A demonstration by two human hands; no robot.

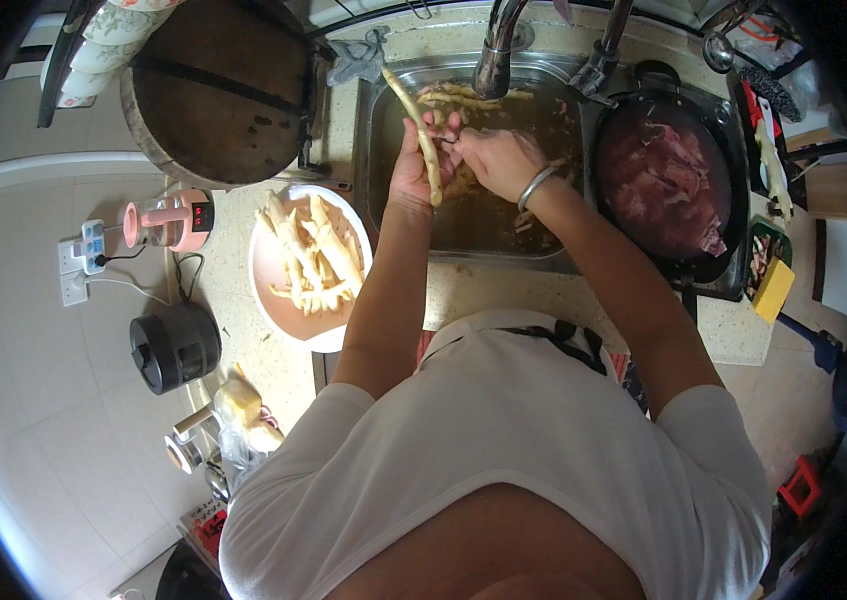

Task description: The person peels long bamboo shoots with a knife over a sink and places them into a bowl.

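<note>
Above the brown water of the steel sink (pixel 393 236), my left hand (pixel 417 166) holds a long pale root (pixel 427 139), slanting across the palm. Close beside it, my right hand (pixel 500 159) has its fingers curled near the left fingertips; a small dark thing shows between them, too small to name. More long roots (pixel 461 96) lie in the water at the back of the sink, with scraps of peel around. Left of the sink, a white bowl (pixel 262 322) holds several pale, cleaned-looking roots (pixel 322 255).
The faucet (pixel 493 71) hangs over the sink's back edge. To the right stands a black pan (pixel 727 202) with raw meat (pixel 675 169) in reddish liquid. A round wooden board (pixel 228 112), pink kettle (pixel 187 220) and yellow sponge (pixel 774 290) are also around.
</note>
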